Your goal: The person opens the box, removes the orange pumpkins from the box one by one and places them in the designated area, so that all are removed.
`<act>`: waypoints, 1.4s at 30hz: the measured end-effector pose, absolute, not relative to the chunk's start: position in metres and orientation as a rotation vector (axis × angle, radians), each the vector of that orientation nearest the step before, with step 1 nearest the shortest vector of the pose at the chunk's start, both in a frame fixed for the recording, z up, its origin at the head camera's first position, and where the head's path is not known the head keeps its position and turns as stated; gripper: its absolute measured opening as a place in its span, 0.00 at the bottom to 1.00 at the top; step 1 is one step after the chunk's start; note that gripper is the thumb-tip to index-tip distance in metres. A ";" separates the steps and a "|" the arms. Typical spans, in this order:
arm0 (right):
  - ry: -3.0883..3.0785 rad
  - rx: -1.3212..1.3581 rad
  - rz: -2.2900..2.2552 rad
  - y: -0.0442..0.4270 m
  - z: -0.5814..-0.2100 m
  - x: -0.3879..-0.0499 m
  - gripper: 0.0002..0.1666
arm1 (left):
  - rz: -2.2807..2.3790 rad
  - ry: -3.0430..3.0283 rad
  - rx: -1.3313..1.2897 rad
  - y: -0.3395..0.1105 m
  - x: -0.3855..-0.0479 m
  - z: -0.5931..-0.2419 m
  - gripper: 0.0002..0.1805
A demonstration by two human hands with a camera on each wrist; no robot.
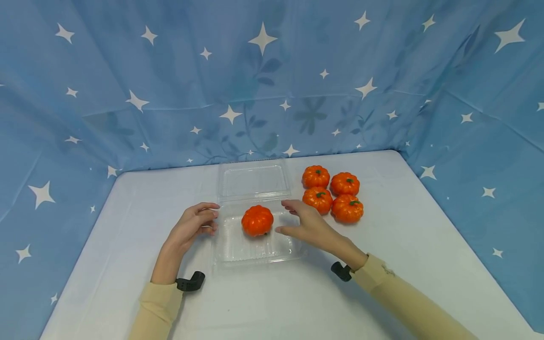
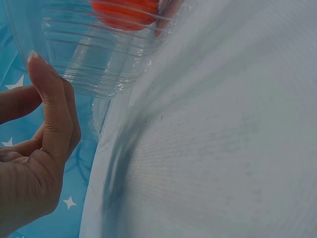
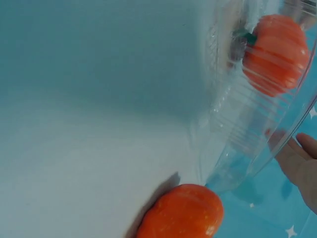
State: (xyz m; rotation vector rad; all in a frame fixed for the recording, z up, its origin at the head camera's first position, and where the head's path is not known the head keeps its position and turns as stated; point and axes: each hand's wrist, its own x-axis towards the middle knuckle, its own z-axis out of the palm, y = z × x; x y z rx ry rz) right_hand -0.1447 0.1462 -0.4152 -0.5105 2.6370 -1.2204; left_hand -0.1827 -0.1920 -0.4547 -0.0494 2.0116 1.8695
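Note:
An orange toy pumpkin lies tipped on its side in the base of a clear plastic clamshell box. Its green stem points down toward the front right. At the box's left edge is my left hand, fingers loosely bent and holding nothing; whether a fingertip touches the rim I cannot tell. Over the box's right side, my right hand has its thumb and fingers spread apart with nothing between them. A gap separates it from the pumpkin.
Several more orange pumpkins with green stems stand grouped to the right of the box, just beyond my right hand. The box's lid lies folded back behind the base. A white-covered table meets blue star-patterned curtains behind and at both sides.

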 end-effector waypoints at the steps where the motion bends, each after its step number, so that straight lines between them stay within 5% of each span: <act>1: 2.624 -0.497 -1.201 0.144 -0.414 -0.146 0.45 | 1.868 2.013 -0.048 -0.192 -0.183 -0.454 0.25; 42: 2.478 -0.359 -0.942 0.095 -0.417 -0.175 0.47 | 1.859 2.017 -0.040 -0.192 -0.183 -0.454 0.24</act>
